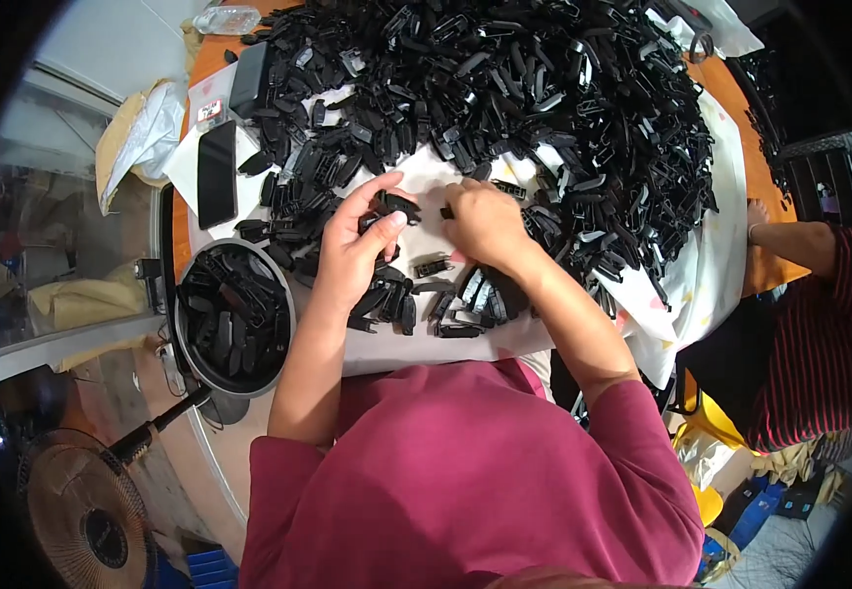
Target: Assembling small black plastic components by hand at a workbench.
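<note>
My left hand point(355, 240) is closed around a small black plastic clip-like part point(398, 206), pinched between thumb and fingers. To its right, my right hand point(487, 224) has its fingers curled down near the cloth. A bit of a black plastic piece point(447, 212) shows at those fingertips; most of it is hidden. Between my forearms lie a single black part point(433, 265) and a small cluster of similar parts point(483, 297). A huge pile of these black parts point(534, 88) covers the far and right side of the table.
A round black tub point(182, 324) with more parts stands at the left table edge. A phone point(217, 175) lies on the white cloth, and a clear plastic bottle point(227, 20) at the far left. A fan point(92, 510) is low left. Another person's arm point(791, 240) rests at the right.
</note>
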The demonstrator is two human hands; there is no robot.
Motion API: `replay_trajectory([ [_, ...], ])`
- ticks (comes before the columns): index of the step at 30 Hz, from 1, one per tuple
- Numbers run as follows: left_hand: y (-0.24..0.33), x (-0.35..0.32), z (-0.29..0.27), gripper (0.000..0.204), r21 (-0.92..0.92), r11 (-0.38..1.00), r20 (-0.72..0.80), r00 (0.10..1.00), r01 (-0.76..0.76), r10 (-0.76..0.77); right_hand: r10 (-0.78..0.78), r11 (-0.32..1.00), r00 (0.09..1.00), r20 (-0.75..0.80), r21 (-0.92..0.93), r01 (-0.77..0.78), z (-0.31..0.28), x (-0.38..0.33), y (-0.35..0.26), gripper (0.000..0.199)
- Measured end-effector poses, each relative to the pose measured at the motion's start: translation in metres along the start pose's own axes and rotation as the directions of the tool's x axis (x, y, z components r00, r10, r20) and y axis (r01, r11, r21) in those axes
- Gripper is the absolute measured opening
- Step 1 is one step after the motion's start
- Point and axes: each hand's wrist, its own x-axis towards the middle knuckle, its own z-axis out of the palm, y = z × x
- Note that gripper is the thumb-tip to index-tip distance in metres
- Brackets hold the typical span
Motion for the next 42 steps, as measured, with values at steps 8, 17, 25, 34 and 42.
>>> replay_trajectory([
  [8, 0.0, -0.004, 0.009, 0.029, 0.218, 0.976, -0.057, 0.998, 0.011, 0.002, 0.116, 0.588, 0.985, -0.127, 0.808, 0.035, -0.039, -0.012, 0.009, 0.026],
  [17, 0.0, 0.0, 0.027, 0.028, 0.201, 0.976, -0.024, 0.995, -0.085, 0.092, 0.18, -0.057, 0.978, -0.104, 0.992, 0.116, -0.058, -0.034, -0.002, 0.028],
  [25, 0.022, -0.003, 0.033, 0.029, 0.2, 0.973, -0.063, 0.989, -0.119, 0.134, 0.09, 0.263, 0.926, -0.367, 0.905, 0.334, -0.051, -0.042, -0.01, 0.027],
  [34, 0.035, -0.007, 0.025, 0.025, 0.455, 0.829, 0.058, 0.94, -0.325, 0.337, -0.252, 0.785, 0.755, -0.605, 0.329, 0.525, -0.062, -0.053, -0.015, 0.033],
  [42, 0.008, -0.01, 0.047, 0.027, 0.027, 0.997, -0.179, 0.981, -0.066, 0.07, -0.114, 0.876, 0.609, -0.785, 0.21, 0.435, -0.024, -0.053, -0.035, 0.037],
])
